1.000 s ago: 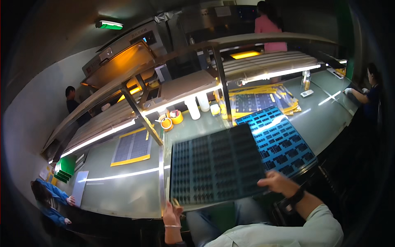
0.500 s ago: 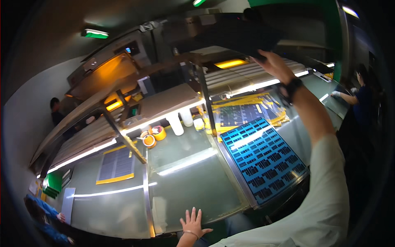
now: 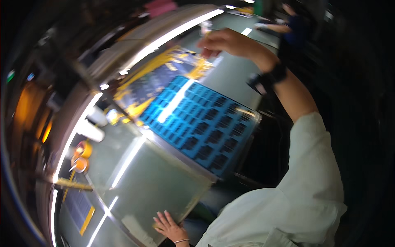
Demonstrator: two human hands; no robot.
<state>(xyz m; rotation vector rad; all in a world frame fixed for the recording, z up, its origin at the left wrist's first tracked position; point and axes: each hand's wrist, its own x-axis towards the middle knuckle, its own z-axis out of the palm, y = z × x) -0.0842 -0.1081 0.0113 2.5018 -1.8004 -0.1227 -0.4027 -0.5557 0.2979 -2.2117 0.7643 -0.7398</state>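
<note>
My left hand lies with fingers spread on the near edge of the glass-topped table; a thin bracelet is on its wrist. My right hand, with a dark watch on the wrist, is raised over the far right of the table. Its fingers are curled together, and whether anything small is in them I cannot make out. Below and left of it lies a blue sheet with rows of black patterns, glossy under the light. Behind that are yellow-edged dark films, the nearest things to my right fingertips.
Orange and yellow tape rolls and white cylinders stand under the lit shelf on the left. Another yellow-edged film lies at lower left. A co-worker in dark blue works at the far right.
My view has turned to the right. My right hand has come away from the dark panel by the upper shelf and is lower, its fingers curled. My left hand stays spread on the table edge.
</note>
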